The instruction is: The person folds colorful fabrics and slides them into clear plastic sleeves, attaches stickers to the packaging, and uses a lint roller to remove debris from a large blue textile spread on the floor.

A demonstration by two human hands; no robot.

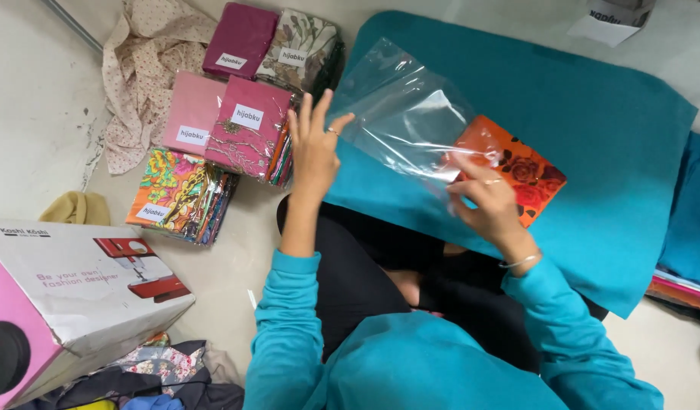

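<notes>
With the right hand [490, 199] pinching the orange cloth [517, 168] half inside the clear bag [407, 114] over the teal mat [593, 129], the open-fingered left hand [313, 144] should hold the bag's mouth taut.

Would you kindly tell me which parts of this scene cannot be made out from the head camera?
- Right hand: its grip on the orange floral folded cloth is veiled by the clear plastic bag.
- Left hand: seen from the back; whether the fingertips pinch the bag's edge cannot be told.
- Sewing machine box: cut off by the left edge.
- Stacks of packaged scarves: lower packets are hidden by the top ones.
</notes>
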